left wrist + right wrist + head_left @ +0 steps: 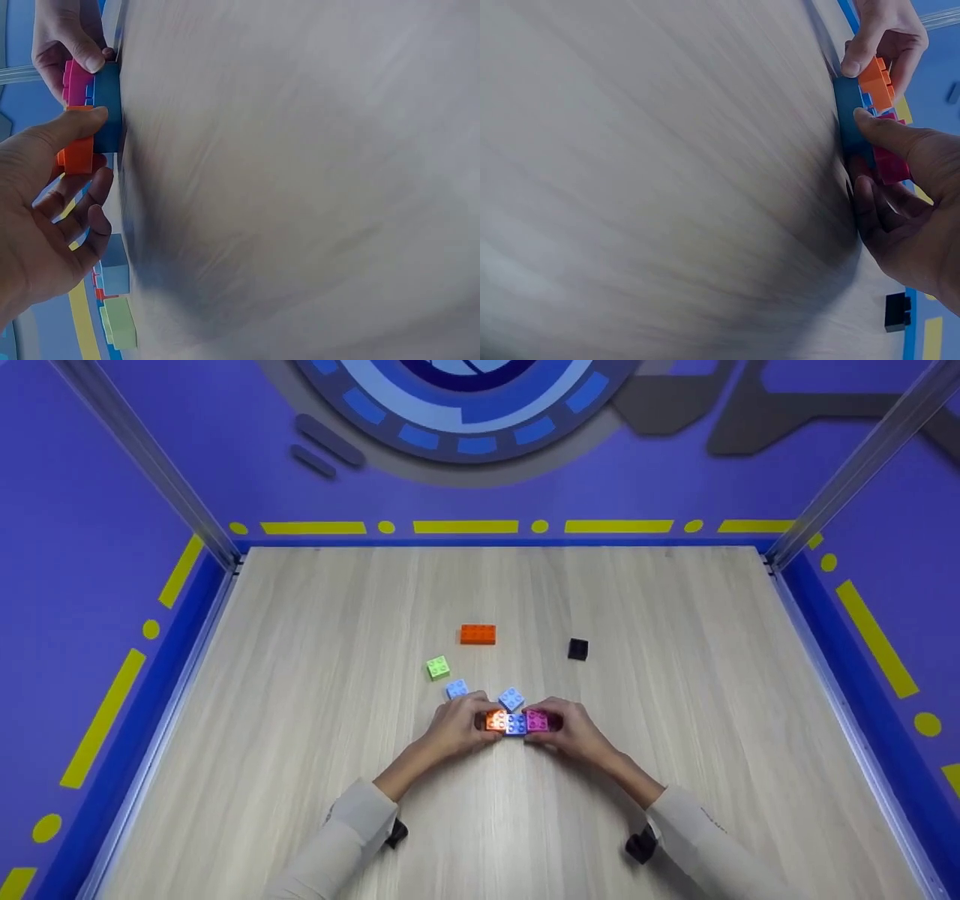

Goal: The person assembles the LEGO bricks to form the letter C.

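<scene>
A blue toy brick (516, 725) lies on the table between the two hands, its studs showing in the middle. An orange brick (79, 146) is on its left end and a magenta brick (890, 161) on its right end, both reaching past the blue one. My left hand (459, 725) pinches the orange brick, its thumb also against the blue brick's side. On the opposite end, my right hand (574, 729) pinches the magenta brick, thumb in front and fingers behind. Whether the upper bricks are fully pressed down cannot be told.
Just beyond the hands lie two light blue bricks, a left one (456, 688) and a right one (511, 699). Farther back are a lime green brick (438, 667), a longer orange-red brick (478, 634) and a black brick (577, 649). Purple walls (480, 502) enclose the wooden table (337, 607).
</scene>
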Demonstrator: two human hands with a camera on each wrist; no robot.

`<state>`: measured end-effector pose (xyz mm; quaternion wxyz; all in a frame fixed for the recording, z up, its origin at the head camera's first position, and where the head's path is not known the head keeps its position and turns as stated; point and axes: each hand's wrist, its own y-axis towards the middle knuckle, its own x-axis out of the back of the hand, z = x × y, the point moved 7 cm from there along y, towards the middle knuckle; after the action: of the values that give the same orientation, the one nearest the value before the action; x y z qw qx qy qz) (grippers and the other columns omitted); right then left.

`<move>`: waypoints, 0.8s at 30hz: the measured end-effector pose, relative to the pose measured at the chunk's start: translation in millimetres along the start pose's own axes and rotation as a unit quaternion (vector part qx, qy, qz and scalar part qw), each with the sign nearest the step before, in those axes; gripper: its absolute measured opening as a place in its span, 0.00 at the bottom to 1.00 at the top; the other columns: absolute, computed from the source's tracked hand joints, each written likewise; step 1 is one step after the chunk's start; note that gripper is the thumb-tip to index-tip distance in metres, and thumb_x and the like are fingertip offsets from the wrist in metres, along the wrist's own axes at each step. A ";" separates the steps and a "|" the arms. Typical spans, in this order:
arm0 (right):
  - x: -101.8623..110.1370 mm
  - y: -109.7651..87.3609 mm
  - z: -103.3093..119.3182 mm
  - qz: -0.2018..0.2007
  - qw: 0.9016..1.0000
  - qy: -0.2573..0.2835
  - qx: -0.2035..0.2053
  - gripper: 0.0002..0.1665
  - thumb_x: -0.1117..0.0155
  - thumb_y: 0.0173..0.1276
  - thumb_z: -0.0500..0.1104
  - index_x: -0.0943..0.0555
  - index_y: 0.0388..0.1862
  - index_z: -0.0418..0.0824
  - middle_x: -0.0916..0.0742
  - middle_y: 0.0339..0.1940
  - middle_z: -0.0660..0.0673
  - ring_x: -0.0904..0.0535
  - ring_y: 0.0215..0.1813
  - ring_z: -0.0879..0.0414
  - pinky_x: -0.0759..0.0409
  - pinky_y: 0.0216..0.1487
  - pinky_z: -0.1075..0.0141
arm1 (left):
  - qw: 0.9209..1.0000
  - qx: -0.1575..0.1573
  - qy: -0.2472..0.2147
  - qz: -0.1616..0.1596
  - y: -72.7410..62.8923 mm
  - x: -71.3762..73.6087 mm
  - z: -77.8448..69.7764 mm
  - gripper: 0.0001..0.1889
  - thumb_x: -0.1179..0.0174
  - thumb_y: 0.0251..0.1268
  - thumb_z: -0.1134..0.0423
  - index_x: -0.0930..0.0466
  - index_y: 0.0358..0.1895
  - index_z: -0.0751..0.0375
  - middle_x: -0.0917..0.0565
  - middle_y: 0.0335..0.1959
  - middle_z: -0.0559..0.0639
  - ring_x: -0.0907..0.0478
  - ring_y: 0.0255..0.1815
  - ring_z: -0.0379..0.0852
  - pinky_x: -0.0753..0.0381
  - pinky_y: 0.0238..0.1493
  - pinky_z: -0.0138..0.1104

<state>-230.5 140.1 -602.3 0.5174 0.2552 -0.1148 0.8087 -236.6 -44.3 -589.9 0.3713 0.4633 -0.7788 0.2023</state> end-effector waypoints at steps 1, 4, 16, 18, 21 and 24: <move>-0.4 -0.2 -0.1 0.001 1.000 0.001 -0.001 0.25 0.19 0.55 0.39 0.13 0.53 0.36 0.10 0.47 0.41 0.16 0.49 0.47 0.21 0.54 0.67 | 1.000 0.001 0.000 0.001 0.1 -0.8 0.1 0.21 0.22 0.54 0.59 0.11 0.53 0.55 0.16 0.37 0.48 0.31 0.34 0.36 0.31 0.35 0.30; -0.8 -0.7 -0.4 0.003 1.000 0.003 -0.005 0.26 0.19 0.55 0.39 0.13 0.53 0.36 0.10 0.47 0.41 0.16 0.50 0.47 0.21 0.55 0.66 | 1.000 0.005 0.000 -0.002 0.3 -2.5 0.7 0.21 0.22 0.53 0.59 0.11 0.52 0.56 0.16 0.37 0.48 0.30 0.34 0.37 0.31 0.36 0.30; 0.4 0.9 -0.9 0.011 1.000 0.003 -0.006 0.25 0.20 0.57 0.39 0.14 0.54 0.37 0.10 0.48 0.41 0.16 0.50 0.48 0.22 0.53 0.69 | 1.000 -0.003 -0.003 0.010 -1.0 -3.4 -1.8 0.21 0.24 0.57 0.58 0.15 0.53 0.58 0.15 0.44 0.51 0.20 0.44 0.43 0.20 0.48 0.37; 0.4 0.6 -1.2 0.012 1.000 0.001 -0.009 0.25 0.20 0.57 0.39 0.14 0.54 0.37 0.10 0.48 0.41 0.16 0.50 0.49 0.22 0.52 0.69 | 1.000 -0.013 -0.011 0.024 -0.4 -0.5 -2.2 0.23 0.24 0.57 0.55 0.16 0.56 0.58 0.14 0.45 0.51 0.20 0.44 0.43 0.20 0.48 0.36; 0.5 0.2 -0.8 0.015 1.000 -0.006 -0.011 0.25 0.20 0.57 0.39 0.14 0.54 0.37 0.11 0.47 0.41 0.17 0.48 0.52 0.23 0.50 0.70 | 0.998 -0.023 -0.041 0.038 2.2 7.2 -0.6 0.27 0.24 0.58 0.52 0.17 0.59 0.59 0.13 0.46 0.52 0.19 0.42 0.45 0.22 0.44 0.33; 0.5 -0.2 -0.2 0.016 1.000 -0.012 -0.011 0.25 0.20 0.58 0.39 0.14 0.55 0.37 0.11 0.47 0.42 0.18 0.48 0.55 0.23 0.49 0.71 | 0.994 -0.028 -0.098 0.037 7.9 18.8 3.0 0.26 0.28 0.63 0.53 0.19 0.61 0.62 0.12 0.47 0.56 0.18 0.41 0.48 0.22 0.42 0.31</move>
<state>-230.5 140.6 -602.2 0.5061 0.2572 -0.1339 0.8123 -250.1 -53.2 -577.2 0.2979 0.4418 -0.8332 0.1476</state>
